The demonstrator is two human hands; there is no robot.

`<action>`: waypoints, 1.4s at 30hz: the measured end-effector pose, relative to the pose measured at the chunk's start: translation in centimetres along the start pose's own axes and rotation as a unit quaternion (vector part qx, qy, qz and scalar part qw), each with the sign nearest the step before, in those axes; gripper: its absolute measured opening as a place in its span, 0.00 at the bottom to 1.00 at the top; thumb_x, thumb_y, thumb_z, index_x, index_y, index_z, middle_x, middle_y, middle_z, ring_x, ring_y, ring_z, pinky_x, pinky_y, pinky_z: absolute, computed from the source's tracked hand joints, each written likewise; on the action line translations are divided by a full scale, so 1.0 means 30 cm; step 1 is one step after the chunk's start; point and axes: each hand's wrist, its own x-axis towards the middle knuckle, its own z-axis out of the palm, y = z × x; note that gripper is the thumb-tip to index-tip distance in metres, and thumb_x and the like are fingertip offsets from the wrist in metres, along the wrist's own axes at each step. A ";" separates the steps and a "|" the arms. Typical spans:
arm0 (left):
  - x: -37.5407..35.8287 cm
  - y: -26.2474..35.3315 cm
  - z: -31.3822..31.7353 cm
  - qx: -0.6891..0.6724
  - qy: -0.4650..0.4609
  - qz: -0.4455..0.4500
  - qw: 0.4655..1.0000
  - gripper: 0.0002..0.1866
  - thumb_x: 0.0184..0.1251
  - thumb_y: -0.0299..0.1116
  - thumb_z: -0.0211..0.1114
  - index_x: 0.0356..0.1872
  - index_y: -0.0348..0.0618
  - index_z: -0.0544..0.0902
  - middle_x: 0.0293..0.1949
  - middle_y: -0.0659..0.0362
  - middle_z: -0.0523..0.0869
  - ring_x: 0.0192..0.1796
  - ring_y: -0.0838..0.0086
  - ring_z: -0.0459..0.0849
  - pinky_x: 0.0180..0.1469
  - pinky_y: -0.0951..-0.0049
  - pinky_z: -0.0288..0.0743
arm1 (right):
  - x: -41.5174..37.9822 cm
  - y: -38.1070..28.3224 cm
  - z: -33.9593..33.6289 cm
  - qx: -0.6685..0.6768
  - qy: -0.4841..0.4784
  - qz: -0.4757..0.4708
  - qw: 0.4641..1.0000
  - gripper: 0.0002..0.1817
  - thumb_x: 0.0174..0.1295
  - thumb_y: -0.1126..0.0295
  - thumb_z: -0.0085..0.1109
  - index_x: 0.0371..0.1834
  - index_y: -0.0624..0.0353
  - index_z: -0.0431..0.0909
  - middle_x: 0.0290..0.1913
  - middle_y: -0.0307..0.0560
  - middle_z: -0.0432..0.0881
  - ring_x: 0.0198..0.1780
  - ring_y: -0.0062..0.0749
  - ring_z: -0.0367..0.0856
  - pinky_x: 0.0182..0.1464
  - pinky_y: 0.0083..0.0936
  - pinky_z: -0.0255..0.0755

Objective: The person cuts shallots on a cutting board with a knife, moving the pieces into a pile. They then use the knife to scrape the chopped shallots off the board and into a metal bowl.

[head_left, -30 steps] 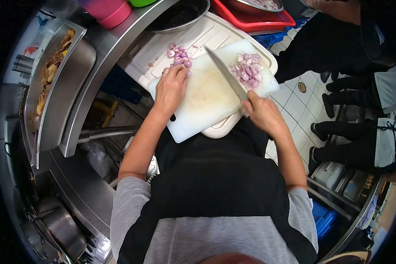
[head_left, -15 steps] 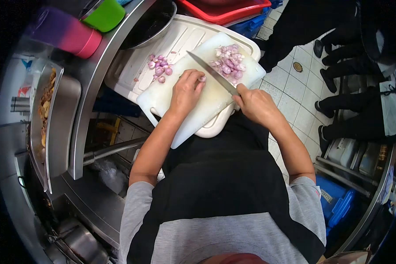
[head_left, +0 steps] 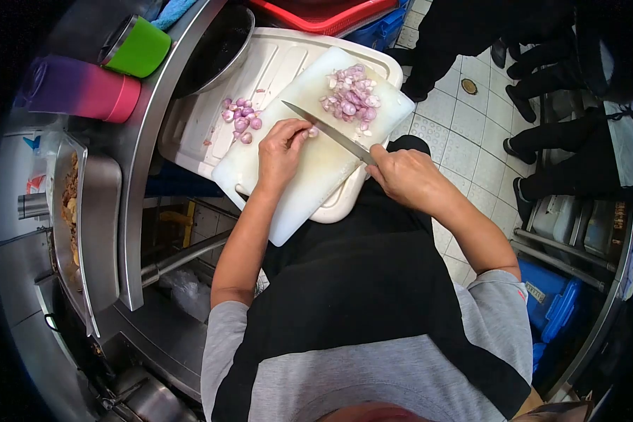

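My left hand [head_left: 280,151] pinches a small peeled shallot [head_left: 312,131] over the white cutting board [head_left: 288,211]. In my right hand [head_left: 408,174] is the handle of a long kitchen knife [head_left: 330,131]; its blade slants across the board, close beside the shallot. A heap of cut shallots [head_left: 350,95] lies on the far right of the board, beyond the blade. Several whole shallots [head_left: 240,119] sit left of the board on the cream plastic lid [head_left: 183,137] underneath. My fingers partly cover the held shallot.
A dark metal bowl [head_left: 221,53] stands at the lid's far left, and a red basket [head_left: 323,21] behind it. On the steel counter [head_left: 144,133] are a purple-pink tumbler [head_left: 84,88] and a green cup [head_left: 137,46]. People in dark trousers [head_left: 443,42] stand on the tiled floor at right.
The camera view has shifted, moving the scene slightly left. The knife blade has come nearer the shallot under my left fingers. Both hands keep their holds.
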 end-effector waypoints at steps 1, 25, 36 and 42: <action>0.001 0.001 0.000 0.001 -0.001 0.003 1.000 0.09 0.63 0.21 0.68 0.44 0.38 0.88 0.43 0.54 0.89 0.40 0.69 0.89 0.44 0.73 0.82 | 0.016 -0.001 0.015 0.011 0.007 -0.007 1.000 0.14 0.70 0.64 0.56 0.40 0.66 0.70 0.23 0.62 0.82 0.30 0.61 0.83 0.33 0.52 0.76; -0.014 -0.008 0.006 -0.024 0.019 -0.004 1.000 0.08 0.63 0.20 0.67 0.42 0.38 0.87 0.42 0.55 0.89 0.37 0.71 0.88 0.41 0.73 0.81 | 0.200 -0.029 0.068 0.016 0.007 -0.008 1.000 0.15 0.71 0.61 0.55 0.41 0.65 0.72 0.28 0.63 0.83 0.35 0.62 0.84 0.39 0.53 0.77; -0.014 -0.013 0.007 -0.025 0.022 -0.005 0.999 0.08 0.63 0.20 0.67 0.42 0.37 0.87 0.41 0.55 0.88 0.37 0.70 0.88 0.41 0.74 0.81 | 0.153 -0.044 0.054 0.012 -0.032 0.001 0.999 0.15 0.71 0.62 0.52 0.43 0.67 0.74 0.30 0.64 0.85 0.35 0.60 0.86 0.38 0.51 0.79; -0.014 -0.015 0.015 -0.054 0.032 -0.027 0.998 0.08 0.63 0.19 0.67 0.42 0.37 0.86 0.41 0.55 0.88 0.37 0.70 0.88 0.41 0.74 0.82 | 0.220 -0.033 0.070 0.023 0.003 -0.014 1.000 0.15 0.71 0.61 0.53 0.41 0.65 0.72 0.27 0.64 0.83 0.33 0.63 0.84 0.38 0.53 0.77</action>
